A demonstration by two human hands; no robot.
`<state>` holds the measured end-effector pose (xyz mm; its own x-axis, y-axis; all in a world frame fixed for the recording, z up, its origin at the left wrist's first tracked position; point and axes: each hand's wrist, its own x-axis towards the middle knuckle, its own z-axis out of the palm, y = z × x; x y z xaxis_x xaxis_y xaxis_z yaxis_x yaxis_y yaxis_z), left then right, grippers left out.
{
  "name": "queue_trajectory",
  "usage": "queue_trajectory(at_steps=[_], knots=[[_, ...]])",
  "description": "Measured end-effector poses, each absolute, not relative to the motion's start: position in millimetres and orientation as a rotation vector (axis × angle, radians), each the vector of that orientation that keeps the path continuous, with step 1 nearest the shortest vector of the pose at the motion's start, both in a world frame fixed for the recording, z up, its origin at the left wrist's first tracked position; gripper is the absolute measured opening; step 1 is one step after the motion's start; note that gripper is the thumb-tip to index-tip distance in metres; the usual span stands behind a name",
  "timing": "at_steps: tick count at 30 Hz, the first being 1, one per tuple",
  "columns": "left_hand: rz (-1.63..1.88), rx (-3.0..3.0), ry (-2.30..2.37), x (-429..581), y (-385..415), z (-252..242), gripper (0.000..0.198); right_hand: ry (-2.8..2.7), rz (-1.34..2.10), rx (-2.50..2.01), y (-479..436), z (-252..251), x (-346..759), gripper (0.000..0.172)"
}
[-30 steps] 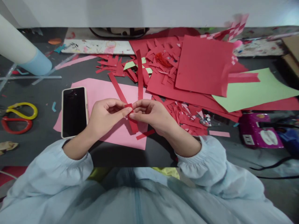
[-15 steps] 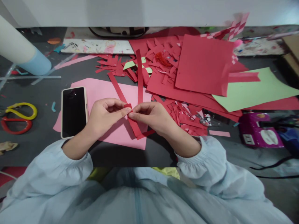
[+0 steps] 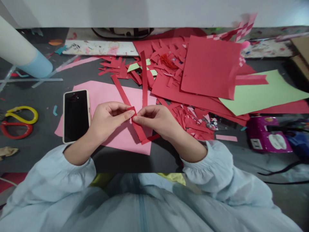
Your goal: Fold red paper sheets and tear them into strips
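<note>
Between my two hands is a folded red paper strip [image 3: 137,131], held above a pink paper sheet [image 3: 120,141]. My left hand [image 3: 109,117] pinches its upper end between thumb and fingers. Close against it, the thumb and forefinger of my right hand [image 3: 156,119] grip the same strip at its right edge. Long red strip ends stick out: one slants up to the left [image 3: 120,90], another stands upright [image 3: 144,80], and a third passes right, under my right hand. The fold beneath my fingertips is partly hidden.
A phone [image 3: 76,116] lies on the pink sheet's left side, with scissors [image 3: 20,116] farther left. Red paper scraps [image 3: 166,58] and red sheets [image 3: 210,67] cover the back and right. A green sheet [image 3: 263,90] and a purple box [image 3: 267,135] lie at right.
The red flap at my left thumb is tipped slightly upward. Otherwise both hands keep the same grip and place.
</note>
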<state>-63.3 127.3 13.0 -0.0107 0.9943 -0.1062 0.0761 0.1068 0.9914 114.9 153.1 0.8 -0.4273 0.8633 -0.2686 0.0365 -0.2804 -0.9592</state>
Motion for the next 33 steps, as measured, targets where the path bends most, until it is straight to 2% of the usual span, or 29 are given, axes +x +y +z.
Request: queue_trajectory(at_steps=[13, 20, 33], knots=[[1.081, 1.162, 1.351, -62.3, 128.0, 14.9, 0.017, -1.368, 1.779, -1.112, 152.6, -1.6, 113.7, 0.027], [1.127, 1.126, 1.307, -61.9, 129.1, 14.5, 0.011, -1.380, 1.783, -1.143, 151.8, 1.1, 114.0, 0.030], [1.387, 1.010, 1.350, -73.4, 144.9, 16.7, 0.013, -1.556, 1.855, -1.130, 150.0, 4.2, 114.5, 0.022]])
